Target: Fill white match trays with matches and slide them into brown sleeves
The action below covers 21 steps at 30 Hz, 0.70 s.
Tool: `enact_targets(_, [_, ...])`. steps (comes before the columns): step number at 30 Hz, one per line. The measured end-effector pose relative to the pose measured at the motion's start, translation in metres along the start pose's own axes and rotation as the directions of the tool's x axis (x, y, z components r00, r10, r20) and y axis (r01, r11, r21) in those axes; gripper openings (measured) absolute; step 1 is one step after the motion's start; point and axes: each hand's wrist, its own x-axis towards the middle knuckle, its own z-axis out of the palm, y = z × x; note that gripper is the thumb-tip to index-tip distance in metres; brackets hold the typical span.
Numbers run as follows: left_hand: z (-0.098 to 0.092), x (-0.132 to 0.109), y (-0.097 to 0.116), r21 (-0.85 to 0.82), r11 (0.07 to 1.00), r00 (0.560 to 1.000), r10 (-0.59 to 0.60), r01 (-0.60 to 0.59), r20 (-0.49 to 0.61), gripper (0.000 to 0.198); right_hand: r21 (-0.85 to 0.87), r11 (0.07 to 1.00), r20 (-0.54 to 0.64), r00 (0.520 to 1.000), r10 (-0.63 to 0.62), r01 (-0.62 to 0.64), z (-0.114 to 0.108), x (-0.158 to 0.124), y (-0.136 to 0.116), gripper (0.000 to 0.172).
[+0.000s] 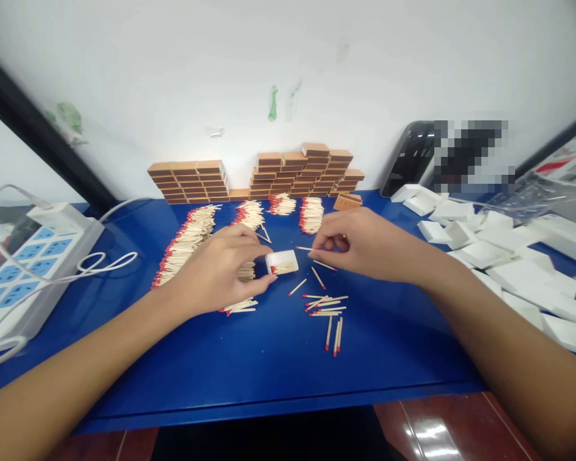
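My left hand (227, 266) grips the left end of a small white matchbox tray (290, 255) between thumb and fingers. Several red-tipped matches (284, 268) lie inside that tray. Just to its right, my right hand (338, 240) pinches a single match (305, 248), its red head pointing left toward the tray. Below the right hand, loose matches (326, 304) are scattered on the blue table (182, 378). Beyond and partly under my left hand run long heaps of matches (186, 246). Smaller piles (311, 215) lie farther back.
Brown matchboxes (300, 173) are stacked along the wall, with another stack (189, 181) to the left. Many white trays (523, 256) cover the right side. A phone (410, 157) leans at the back right. A power strip (32, 269) with white cables lies left.
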Motion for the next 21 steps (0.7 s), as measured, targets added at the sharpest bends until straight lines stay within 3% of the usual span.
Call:
enact_targets(7, [0.000, -0.001, -0.005, 0.101, 0.995, 1.000, 0.005, -0.002, -0.028, 0.027, 0.079, 0.997, 0.260, 0.965, -0.021, 0.000, -0.010, -0.002, 0.015, 0.010])
enact_targets(11, [0.001, -0.001, -0.005, 0.081, 0.997, 1.000, -0.004, 0.005, -0.008, 0.026, 0.026, 1.000, 0.297, 0.955, 0.005, -0.014, -0.012, -0.002, 0.016, 0.004])
enact_targets(17, [0.001, -0.001, -0.005, 0.064, 0.998, 1.000, -0.007, 0.008, -0.017, 0.028, 0.060, 0.998, 0.300, 0.954, 0.010, -0.029, -0.010, -0.003, 0.007, 0.024])
enact_targets(21, [0.002, -0.001, -0.005, 0.064, 0.998, 1.000, -0.013, 0.014, -0.016, 0.031, 0.096, 0.995, 0.338, 0.941, -0.018, -0.016, -0.007, -0.002, 0.005, 0.011])
